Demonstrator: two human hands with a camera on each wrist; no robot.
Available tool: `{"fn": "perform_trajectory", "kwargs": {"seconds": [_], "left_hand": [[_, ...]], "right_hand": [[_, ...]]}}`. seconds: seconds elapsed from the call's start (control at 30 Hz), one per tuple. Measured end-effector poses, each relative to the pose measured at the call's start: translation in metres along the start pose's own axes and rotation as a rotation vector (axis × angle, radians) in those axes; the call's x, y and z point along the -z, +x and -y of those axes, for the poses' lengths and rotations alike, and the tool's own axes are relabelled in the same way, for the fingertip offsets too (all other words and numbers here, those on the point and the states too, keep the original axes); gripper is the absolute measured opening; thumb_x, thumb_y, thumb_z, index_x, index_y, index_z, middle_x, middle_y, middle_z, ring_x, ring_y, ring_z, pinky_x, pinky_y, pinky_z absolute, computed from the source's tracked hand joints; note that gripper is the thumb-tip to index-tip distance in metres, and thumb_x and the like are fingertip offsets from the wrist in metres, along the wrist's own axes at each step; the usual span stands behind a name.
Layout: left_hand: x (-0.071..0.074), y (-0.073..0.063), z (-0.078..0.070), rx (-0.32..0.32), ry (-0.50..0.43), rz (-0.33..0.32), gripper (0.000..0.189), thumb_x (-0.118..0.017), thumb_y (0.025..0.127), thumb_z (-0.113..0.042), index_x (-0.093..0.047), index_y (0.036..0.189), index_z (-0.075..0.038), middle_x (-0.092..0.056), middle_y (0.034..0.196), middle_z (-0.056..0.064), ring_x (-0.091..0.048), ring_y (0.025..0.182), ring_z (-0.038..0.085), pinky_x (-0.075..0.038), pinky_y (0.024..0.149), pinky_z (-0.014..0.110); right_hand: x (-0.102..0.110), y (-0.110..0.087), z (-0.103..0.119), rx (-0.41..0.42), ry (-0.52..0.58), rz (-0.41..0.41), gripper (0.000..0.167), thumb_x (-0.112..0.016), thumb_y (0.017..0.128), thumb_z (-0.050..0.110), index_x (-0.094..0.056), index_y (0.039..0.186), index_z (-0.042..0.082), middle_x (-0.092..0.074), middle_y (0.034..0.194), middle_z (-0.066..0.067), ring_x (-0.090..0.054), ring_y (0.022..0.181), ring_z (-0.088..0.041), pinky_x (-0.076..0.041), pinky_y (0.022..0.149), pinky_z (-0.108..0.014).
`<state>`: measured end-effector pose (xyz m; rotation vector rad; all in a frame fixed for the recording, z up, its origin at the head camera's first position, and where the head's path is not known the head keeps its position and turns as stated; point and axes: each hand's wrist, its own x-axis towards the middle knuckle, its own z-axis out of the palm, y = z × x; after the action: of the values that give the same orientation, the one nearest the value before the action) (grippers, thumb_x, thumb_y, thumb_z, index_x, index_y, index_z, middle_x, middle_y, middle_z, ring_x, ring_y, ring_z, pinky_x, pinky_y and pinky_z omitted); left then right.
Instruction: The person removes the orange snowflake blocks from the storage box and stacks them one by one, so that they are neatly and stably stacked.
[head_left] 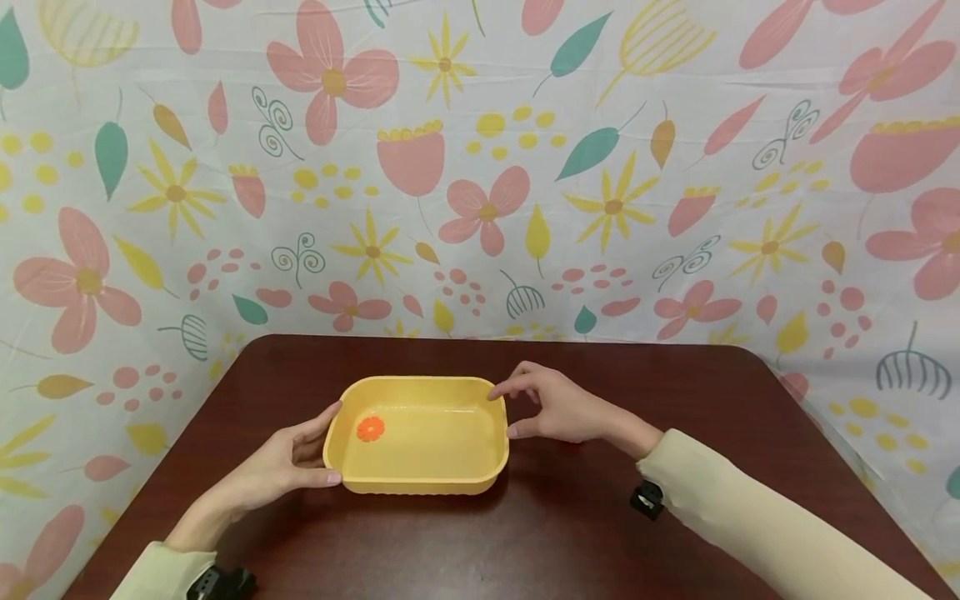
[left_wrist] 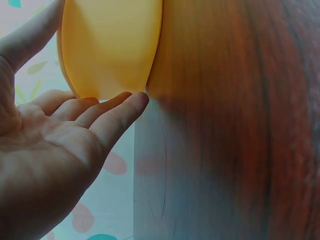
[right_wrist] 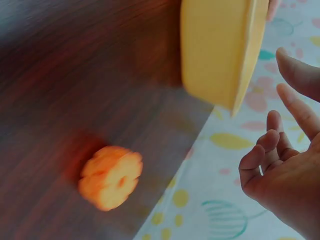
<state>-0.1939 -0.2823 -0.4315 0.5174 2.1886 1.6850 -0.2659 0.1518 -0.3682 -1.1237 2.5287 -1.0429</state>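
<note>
A shallow yellow plastic basin (head_left: 420, 487) with rounded corners lies across the middle of a dark table. Inside it, towards the left, is a small orange flower-shaped piece (head_left: 371, 428). My left hand (head_left: 262, 471) grips the basin's left end, thumb at the near corner and fingers along the far side. At the right end is my right hand (head_left: 564, 407), its fingers spread beside the rim. In the right wrist view a gap shows between those fingers and the basin (right_wrist: 217, 50). A thick orange piece with a scalloped edge (right_wrist: 111, 177) sits on the table there; the head view mostly hides it.
The dark wooden table (head_left: 420, 550) has rounded far corners. Behind it hangs a white cloth (head_left: 480, 275) printed with flowers and leaves. Black wrist cameras are worn at the left cuff (head_left: 221, 583) and right cuff (head_left: 647, 500).
</note>
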Motion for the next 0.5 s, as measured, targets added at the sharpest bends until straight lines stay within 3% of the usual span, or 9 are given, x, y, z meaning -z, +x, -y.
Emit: {"fn": "perform_trajectory", "kwargs": {"seconds": [0.13,0.33,0.5], "left_hand": [[0.001,0.0,0.0,0.0,0.004,-0.003,0.098,-0.079,0.095,-0.007,-0.015,0.168,-0.002,-0.015,0.172,0.024,-0.033,0.148,0.05,-0.055,0.099,0.032],[0.001,0.0,0.0,0.001,0.003,-0.005,0.098,-0.079,0.095,-0.006,-0.015,0.168,-0.002,-0.015,0.172,0.025,-0.034,0.148,0.05,-0.055,0.099,0.032],[0.0,0.001,0.002,-0.001,0.003,-0.004,0.098,-0.079,0.095,-0.005,-0.015,0.168,-0.002,-0.015,0.172,0.025,-0.033,0.148,0.05,-0.055,0.098,0.033]], "right_hand": [[-0.006,0.016,0.015,0.025,-0.023,0.043,0.045,-0.088,0.087,0.015,-0.076,0.129,0.02,-0.057,0.11,0.0,-0.052,0.091,-0.029,-0.044,0.076,-0.034],[-0.021,0.04,0.029,0.056,-0.055,0.111,0.043,-0.088,0.087,0.016,-0.076,0.129,0.02,-0.06,0.113,-0.004,-0.054,0.104,-0.023,-0.046,0.082,-0.038],[-0.035,0.059,0.029,0.07,-0.072,0.15,0.043,-0.087,0.087,0.016,-0.075,0.129,0.017,-0.058,0.108,0.004,-0.055,0.103,-0.021,-0.046,0.082,-0.035]]}}
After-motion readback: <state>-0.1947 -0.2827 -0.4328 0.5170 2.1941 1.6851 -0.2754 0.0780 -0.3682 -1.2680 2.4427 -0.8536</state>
